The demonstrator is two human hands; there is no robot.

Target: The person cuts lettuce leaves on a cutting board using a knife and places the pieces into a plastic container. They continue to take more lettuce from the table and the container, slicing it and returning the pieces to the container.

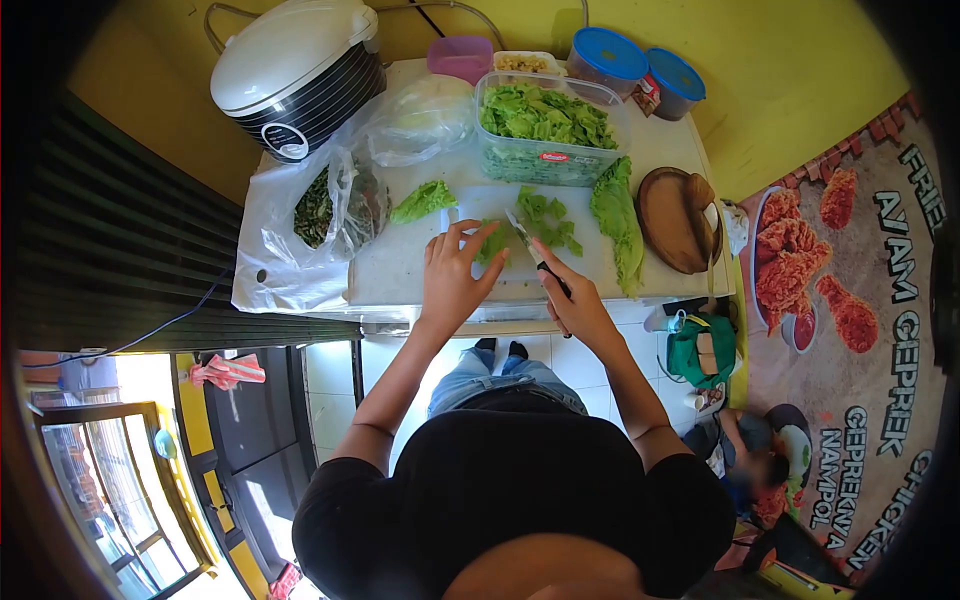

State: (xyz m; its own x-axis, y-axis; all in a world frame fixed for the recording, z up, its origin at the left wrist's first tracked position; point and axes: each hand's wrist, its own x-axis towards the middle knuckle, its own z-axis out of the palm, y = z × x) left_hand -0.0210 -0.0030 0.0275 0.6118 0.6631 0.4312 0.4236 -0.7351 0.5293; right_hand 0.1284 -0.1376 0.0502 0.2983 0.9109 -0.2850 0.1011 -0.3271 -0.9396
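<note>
My left hand [455, 275] presses a lettuce leaf [493, 243] flat on the white cutting board [400, 265], fingers spread over it. My right hand [575, 300] is closed on the black handle of a knife [528, 243], whose blade points up and left into the same leaf. Cut lettuce pieces [550, 220] lie just beyond the blade. One whole leaf [422, 200] rests at the board's far left, and a long leaf [620, 222] lies along its right side.
A clear tub of lettuce [545, 125] stands behind the board. A rice cooker [295, 75], plastic bags of greens [330, 205], blue-lidded tubs [610, 55] and a pink box [460, 55] line the back. Wooden plates [675, 215] sit at the right. A seated person [755, 450] is below right.
</note>
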